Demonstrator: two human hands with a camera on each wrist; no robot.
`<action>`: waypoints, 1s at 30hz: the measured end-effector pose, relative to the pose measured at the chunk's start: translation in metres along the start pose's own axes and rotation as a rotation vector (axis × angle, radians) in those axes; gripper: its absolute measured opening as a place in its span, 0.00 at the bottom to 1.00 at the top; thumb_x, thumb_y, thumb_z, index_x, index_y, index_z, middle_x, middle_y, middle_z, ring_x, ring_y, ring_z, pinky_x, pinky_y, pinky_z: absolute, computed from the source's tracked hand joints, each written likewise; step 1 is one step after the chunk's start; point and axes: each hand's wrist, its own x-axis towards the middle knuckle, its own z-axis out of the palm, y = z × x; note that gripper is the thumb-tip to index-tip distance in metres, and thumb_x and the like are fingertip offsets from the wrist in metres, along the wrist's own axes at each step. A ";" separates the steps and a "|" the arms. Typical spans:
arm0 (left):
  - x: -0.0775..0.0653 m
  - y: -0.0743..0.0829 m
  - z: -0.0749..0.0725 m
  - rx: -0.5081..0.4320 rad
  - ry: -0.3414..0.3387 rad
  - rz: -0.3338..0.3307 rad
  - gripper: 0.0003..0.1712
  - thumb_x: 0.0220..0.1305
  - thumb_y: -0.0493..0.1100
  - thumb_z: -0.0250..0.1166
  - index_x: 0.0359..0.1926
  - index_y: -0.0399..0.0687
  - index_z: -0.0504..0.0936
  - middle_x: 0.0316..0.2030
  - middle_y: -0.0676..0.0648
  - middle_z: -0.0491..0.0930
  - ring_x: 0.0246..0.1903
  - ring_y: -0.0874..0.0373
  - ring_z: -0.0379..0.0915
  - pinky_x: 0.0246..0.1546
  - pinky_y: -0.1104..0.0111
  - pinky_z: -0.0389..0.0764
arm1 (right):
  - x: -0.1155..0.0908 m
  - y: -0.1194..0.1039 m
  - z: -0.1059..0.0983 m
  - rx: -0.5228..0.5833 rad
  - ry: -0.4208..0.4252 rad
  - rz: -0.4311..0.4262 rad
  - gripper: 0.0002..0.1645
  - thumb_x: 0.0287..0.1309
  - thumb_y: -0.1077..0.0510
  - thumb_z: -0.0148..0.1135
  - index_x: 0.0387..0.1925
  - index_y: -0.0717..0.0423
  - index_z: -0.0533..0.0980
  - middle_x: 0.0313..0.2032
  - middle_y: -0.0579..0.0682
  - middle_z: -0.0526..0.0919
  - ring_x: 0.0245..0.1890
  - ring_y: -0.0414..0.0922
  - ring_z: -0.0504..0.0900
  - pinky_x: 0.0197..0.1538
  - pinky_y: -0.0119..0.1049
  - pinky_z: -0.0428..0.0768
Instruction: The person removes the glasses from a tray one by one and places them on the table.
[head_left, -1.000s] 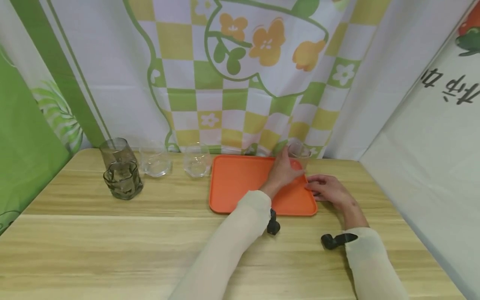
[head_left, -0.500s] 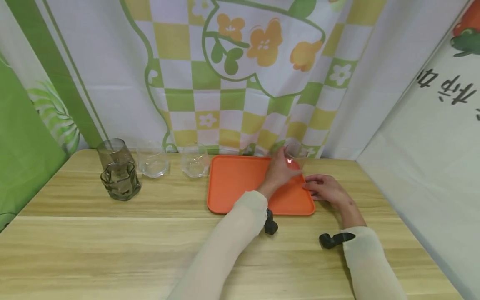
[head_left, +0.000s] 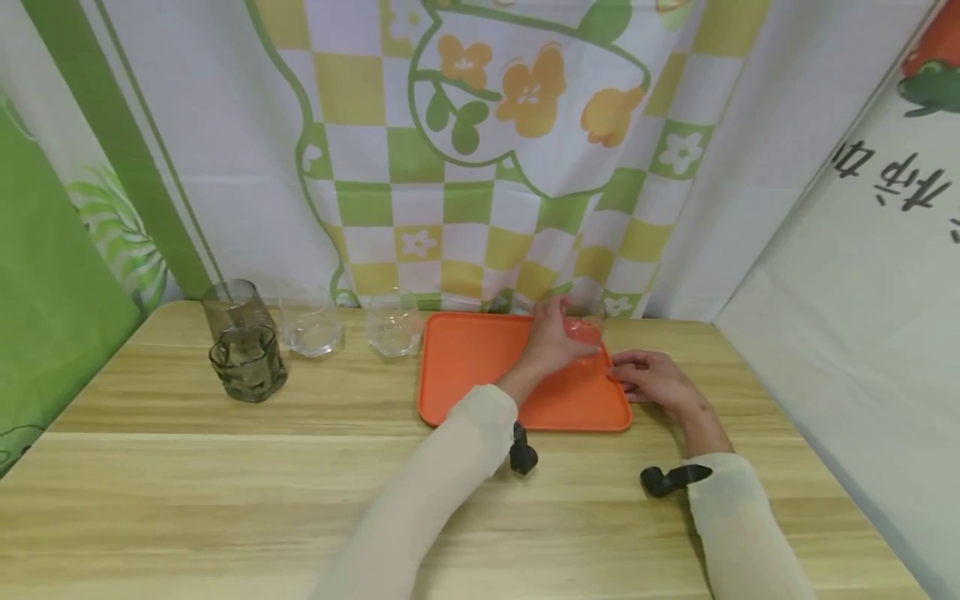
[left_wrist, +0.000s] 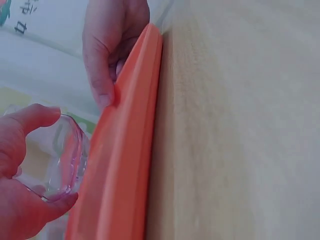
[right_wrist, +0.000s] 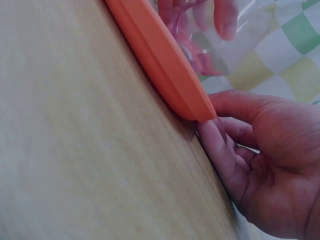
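My left hand (head_left: 550,343) holds a clear drinking glass (head_left: 585,323) over the back right part of an orange tray (head_left: 468,367). In the left wrist view, the thumb and fingers curl round the glass (left_wrist: 70,150); whether its base touches the tray cannot be told. My right hand (head_left: 662,382) pinches the tray's right edge. The right wrist view has the right thumb on top of the rim and fingers (right_wrist: 220,150) beneath the tray (right_wrist: 165,60), beside the wooden tabletop. Part of the glass is hidden behind the left fingers.
Left of the tray stand two clear glasses (head_left: 393,325) (head_left: 311,325). Farther left are a tall smoky glass (head_left: 228,304) and a short, dark wavy glass (head_left: 250,367) in front of it. A checked curtain (head_left: 465,200) hangs behind the wooden table (head_left: 225,500).
My left hand has carried the clear glass a little to the left and nearer, farther in over the tray. The right hand stays at the tray's edge.
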 end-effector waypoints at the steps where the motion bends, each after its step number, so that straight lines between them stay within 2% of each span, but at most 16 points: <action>1: -0.002 0.001 -0.003 -0.011 -0.010 0.006 0.51 0.48 0.43 0.85 0.69 0.45 0.65 0.63 0.41 0.68 0.58 0.49 0.71 0.56 0.63 0.76 | 0.001 0.000 0.000 -0.002 0.004 0.001 0.31 0.71 0.58 0.63 0.67 0.73 0.68 0.40 0.50 0.86 0.37 0.41 0.85 0.40 0.36 0.86; 6: -0.012 0.006 -0.021 -0.038 -0.064 0.032 0.52 0.49 0.43 0.85 0.70 0.44 0.64 0.65 0.41 0.71 0.64 0.49 0.69 0.59 0.61 0.76 | 0.004 0.001 0.002 -0.002 0.006 0.007 0.30 0.71 0.58 0.64 0.67 0.72 0.69 0.39 0.49 0.86 0.36 0.41 0.85 0.40 0.36 0.86; 11: -0.024 0.007 -0.038 -0.002 -0.129 0.051 0.56 0.49 0.46 0.85 0.74 0.47 0.62 0.66 0.44 0.72 0.60 0.51 0.72 0.57 0.61 0.76 | 0.005 0.001 0.001 0.007 -0.013 -0.005 0.32 0.71 0.58 0.63 0.68 0.73 0.67 0.39 0.49 0.86 0.36 0.40 0.85 0.40 0.35 0.86; 14: -0.035 0.005 -0.048 -0.013 -0.152 0.035 0.55 0.48 0.45 0.85 0.74 0.49 0.64 0.63 0.45 0.75 0.57 0.51 0.74 0.54 0.60 0.78 | 0.004 0.001 0.001 0.007 -0.019 -0.008 0.32 0.71 0.58 0.63 0.68 0.74 0.67 0.40 0.50 0.86 0.36 0.40 0.85 0.40 0.35 0.86; 20: -0.061 0.000 -0.071 -0.083 -0.145 -0.023 0.54 0.47 0.45 0.86 0.72 0.52 0.66 0.56 0.47 0.77 0.53 0.51 0.76 0.50 0.61 0.81 | 0.004 0.001 0.002 0.005 -0.019 -0.011 0.31 0.71 0.59 0.63 0.67 0.73 0.68 0.41 0.51 0.86 0.36 0.41 0.85 0.40 0.36 0.86; 25: -0.082 -0.002 -0.099 -0.042 -0.139 0.014 0.52 0.47 0.46 0.86 0.71 0.55 0.67 0.58 0.49 0.76 0.53 0.52 0.76 0.51 0.59 0.80 | 0.003 0.002 0.000 0.002 -0.020 -0.012 0.31 0.71 0.58 0.63 0.68 0.73 0.68 0.41 0.51 0.86 0.37 0.42 0.86 0.41 0.37 0.86; 30: -0.097 -0.006 -0.128 -0.015 -0.134 0.047 0.53 0.46 0.46 0.86 0.71 0.52 0.67 0.61 0.47 0.75 0.55 0.51 0.75 0.53 0.57 0.79 | 0.001 0.003 -0.003 0.001 -0.021 -0.018 0.34 0.71 0.57 0.65 0.69 0.72 0.67 0.41 0.51 0.86 0.37 0.42 0.86 0.41 0.37 0.86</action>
